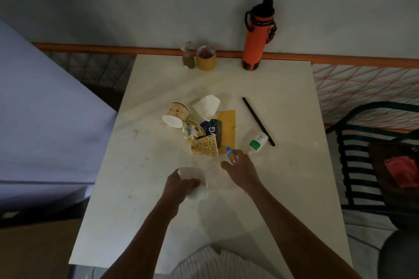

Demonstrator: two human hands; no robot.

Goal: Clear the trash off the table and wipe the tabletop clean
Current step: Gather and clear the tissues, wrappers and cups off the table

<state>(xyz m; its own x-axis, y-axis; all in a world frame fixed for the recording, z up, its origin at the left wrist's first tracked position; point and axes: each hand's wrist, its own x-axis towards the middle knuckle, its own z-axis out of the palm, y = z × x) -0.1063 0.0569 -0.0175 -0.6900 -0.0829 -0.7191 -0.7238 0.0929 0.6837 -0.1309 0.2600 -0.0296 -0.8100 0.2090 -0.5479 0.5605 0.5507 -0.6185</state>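
Now, from the head camera, the left hand (pixel 181 184) grips a crumpled white wad (pixel 196 189), perhaps a tissue, over the tabletop (pixel 140 222) toward its near edge. The right hand (pixel 241 169) pinches a small blue-capped bottle (pixel 230 154). Trash clusters mid-tabletop: paper cups (pixel 175 114), a purple packet (pixel 212 129), a brown envelope (pixel 227 129), a clear bottle (pixel 255 142), a black straw (pixel 258 121).

Dim room, several things hard to make out

The left hand (pixel 181 184) covers most of a pale crumpled thing (pixel 196 190), paper or cloth, I cannot tell. The right hand (pixel 241 166) hides the lower part of a small colourful item (pixel 230 153), blurred. The bench (pixel 226 88) has its near edge behind a striped shirt (pixel 217 265). The chair (pixel 371 142) is cut off at right.
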